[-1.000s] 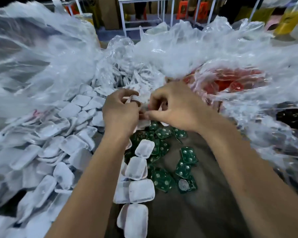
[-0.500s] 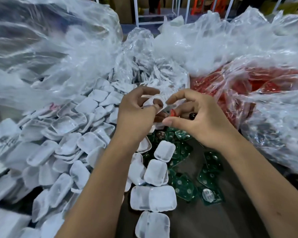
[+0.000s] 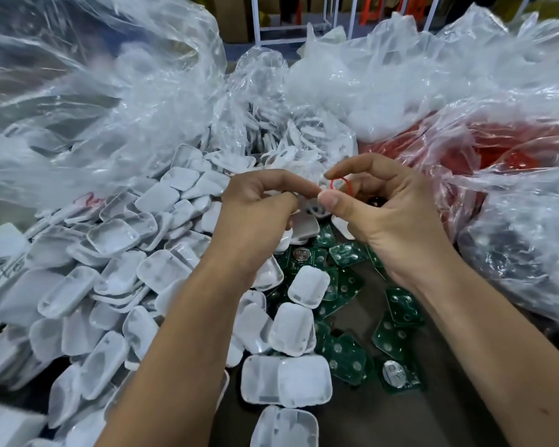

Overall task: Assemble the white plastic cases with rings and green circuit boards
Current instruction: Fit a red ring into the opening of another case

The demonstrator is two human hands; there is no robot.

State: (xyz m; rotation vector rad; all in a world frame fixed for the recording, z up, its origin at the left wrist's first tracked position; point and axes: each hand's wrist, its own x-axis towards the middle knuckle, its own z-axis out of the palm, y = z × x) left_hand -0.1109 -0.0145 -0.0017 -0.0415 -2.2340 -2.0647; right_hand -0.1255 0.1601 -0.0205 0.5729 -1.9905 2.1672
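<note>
My right hand (image 3: 384, 214) pinches a thin red ring (image 3: 342, 186) between thumb and forefinger, held up at the middle of the view. Just to its left, my left hand (image 3: 255, 214) has its fingers curled around a white plastic case (image 3: 305, 225), which it mostly hides. Its forefinger tip touches the ring's left side. Below both hands, several green circuit boards (image 3: 347, 254) lie loose on the dark table. White cases (image 3: 299, 329) lie among them and in a row toward me.
A big heap of white case halves (image 3: 117, 272) spills from a clear bag (image 3: 104, 91) on the left. A clear bag of red parts (image 3: 497, 156) sits at the right, with more clear bags behind. Bare table (image 3: 368, 421) shows near the bottom.
Both hands rose and drew slightly apart. The red ring now shows fully between my right thumb and forefinger; before it was only a red speck between the hands.
</note>
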